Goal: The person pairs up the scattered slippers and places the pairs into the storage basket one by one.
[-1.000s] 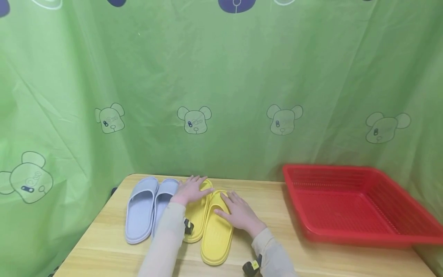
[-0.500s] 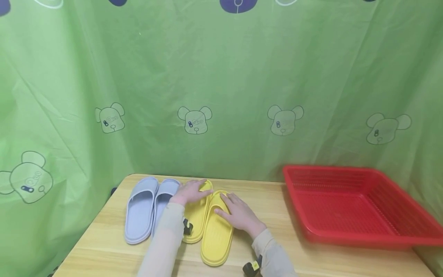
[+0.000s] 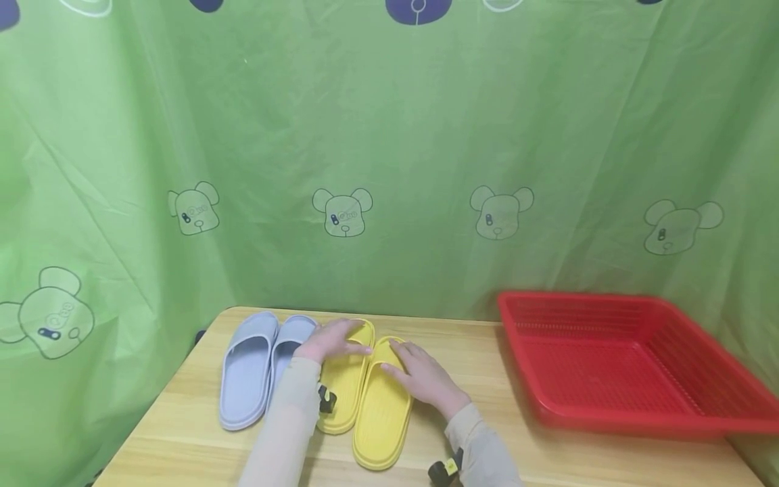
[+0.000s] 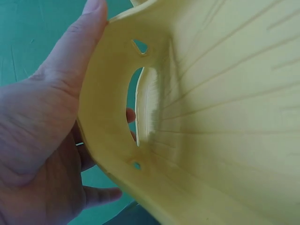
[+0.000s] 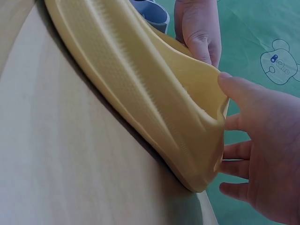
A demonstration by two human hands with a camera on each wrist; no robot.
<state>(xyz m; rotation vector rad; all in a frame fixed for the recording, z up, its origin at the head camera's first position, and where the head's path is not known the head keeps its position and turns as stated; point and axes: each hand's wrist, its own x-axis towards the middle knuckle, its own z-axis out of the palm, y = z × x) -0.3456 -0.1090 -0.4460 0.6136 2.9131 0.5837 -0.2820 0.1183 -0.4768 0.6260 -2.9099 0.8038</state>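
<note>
A pair of yellow slippers lies side by side on the wooden table. Over the strap of the left yellow slipper [image 3: 343, 392] rests my left hand [image 3: 328, 339]; in the left wrist view its thumb [image 4: 77, 47] lies along the slipper's edge, with other fingers partly hidden behind. My right hand [image 3: 429, 379] touches the right yellow slipper [image 3: 382, 426] at its front right side. In the right wrist view that hand's fingers [image 5: 236, 150] are nearly straight against the slipper, with the thumb at its upper edge. Both toes point away from me.
Two pale blue slippers, the outer one [image 3: 245, 382] and the inner one [image 3: 298, 329], stand left of the yellow pair. My left sleeve partly covers the inner one. A red plastic basket [image 3: 608, 416] sits at the right. A green curtain [image 3: 420, 264] hangs behind the table [image 3: 468, 331].
The yellow slippers have shifted slightly towards me, the left one more. My left hand has moved a little back and left; my right hand has barely moved. The basket and blue slippers stay put.
</note>
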